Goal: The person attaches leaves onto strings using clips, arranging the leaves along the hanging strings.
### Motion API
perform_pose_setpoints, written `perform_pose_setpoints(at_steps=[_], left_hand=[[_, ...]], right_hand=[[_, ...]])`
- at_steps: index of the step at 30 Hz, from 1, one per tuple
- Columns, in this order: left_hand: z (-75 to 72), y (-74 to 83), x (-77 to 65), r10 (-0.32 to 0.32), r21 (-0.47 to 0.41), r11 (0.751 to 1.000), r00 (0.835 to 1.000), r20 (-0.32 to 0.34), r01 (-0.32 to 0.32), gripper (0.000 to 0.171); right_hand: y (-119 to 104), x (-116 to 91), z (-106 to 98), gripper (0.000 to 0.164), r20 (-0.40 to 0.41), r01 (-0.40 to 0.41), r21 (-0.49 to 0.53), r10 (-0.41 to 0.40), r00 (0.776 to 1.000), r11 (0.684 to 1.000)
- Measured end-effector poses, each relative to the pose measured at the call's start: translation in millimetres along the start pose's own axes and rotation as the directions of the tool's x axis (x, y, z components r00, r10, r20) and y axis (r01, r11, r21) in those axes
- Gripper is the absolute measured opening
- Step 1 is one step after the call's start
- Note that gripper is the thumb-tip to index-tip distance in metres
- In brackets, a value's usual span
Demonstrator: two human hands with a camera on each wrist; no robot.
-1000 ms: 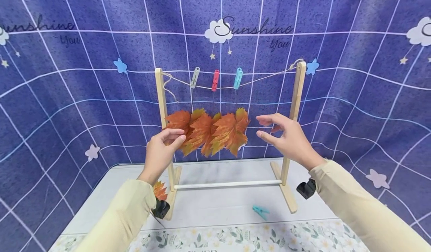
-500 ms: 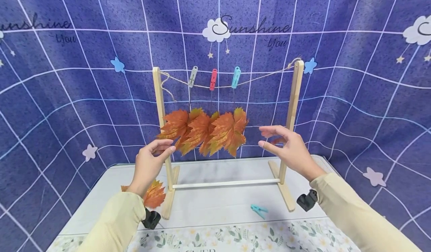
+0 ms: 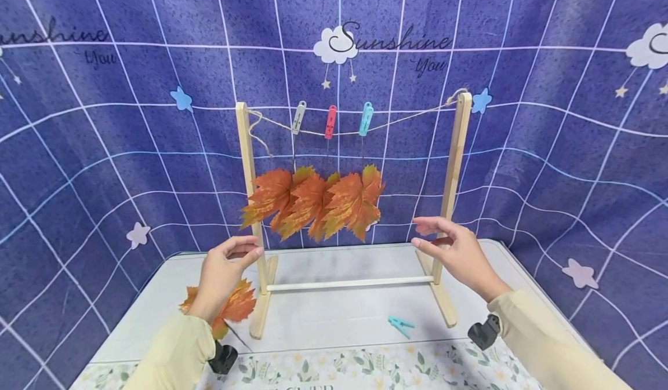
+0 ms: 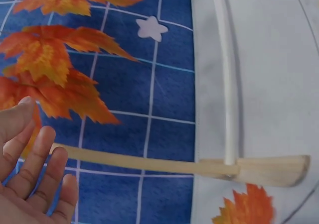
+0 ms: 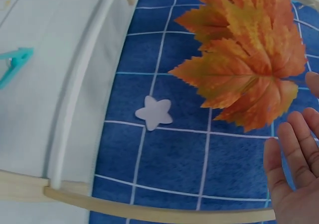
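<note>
Three orange maple leaves (image 3: 354,203) hang side by side, overlapping, from a twine line (image 3: 407,122). Their stems are clipped by a grey clothespin (image 3: 298,117), a red clothespin (image 3: 330,122) and a teal clothespin (image 3: 366,119). My left hand (image 3: 224,268) hovers below and left of the leaves, fingers relaxed and holding nothing. To their lower right, my right hand (image 3: 461,255) is in the air with loosely bent fingers and nothing in it. Another orange leaf (image 3: 237,304) lies on the table, partly hidden behind my left wrist.
A wooden stand holds the twine, with a left post (image 3: 245,146), a right post (image 3: 455,158) and a white crossbar (image 3: 349,284). A loose teal clothespin (image 3: 400,325) lies on the white table (image 3: 334,314). Behind stands a blue grid-patterned curtain (image 3: 522,204).
Both hands have moved down and away from the hanging leaves, the left one leftward, the right one slightly rightward. The leftmost leaf reaches farther left, and more of the table leaf shows.
</note>
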State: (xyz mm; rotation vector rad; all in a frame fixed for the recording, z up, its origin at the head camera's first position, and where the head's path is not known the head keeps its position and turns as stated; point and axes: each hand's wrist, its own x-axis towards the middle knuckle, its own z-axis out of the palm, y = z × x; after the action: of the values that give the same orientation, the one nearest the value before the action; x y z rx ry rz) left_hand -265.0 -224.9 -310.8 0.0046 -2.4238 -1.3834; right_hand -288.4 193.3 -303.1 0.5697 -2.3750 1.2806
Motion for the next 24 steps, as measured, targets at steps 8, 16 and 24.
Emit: perform_pose_setpoints(at_steps=[8,16,24], left_hand=[[-2.6,-26.0,-9.9,-0.056,0.05,0.997,0.998,0.016,0.055,0.035],[-6.6,-52.3,-16.5,-0.08,0.027,0.996,0.997,-0.004,0.081,0.032],[-7.6,-65.4,-24.9,-0.088,0.006,0.996,0.996,0.023,0.088,0.032]], right_hand=[[16.3,-16.1,4.3,0.036,-0.004,-0.046,0.039,0.046,0.999,0.998],[30.1,-28.0,10.9,0.036,0.003,-0.092,0.041,0.092,0.996,0.995],[41.9,-42.1,19.7,0.037,0.014,-0.128,0.062,0.127,0.992,0.99]])
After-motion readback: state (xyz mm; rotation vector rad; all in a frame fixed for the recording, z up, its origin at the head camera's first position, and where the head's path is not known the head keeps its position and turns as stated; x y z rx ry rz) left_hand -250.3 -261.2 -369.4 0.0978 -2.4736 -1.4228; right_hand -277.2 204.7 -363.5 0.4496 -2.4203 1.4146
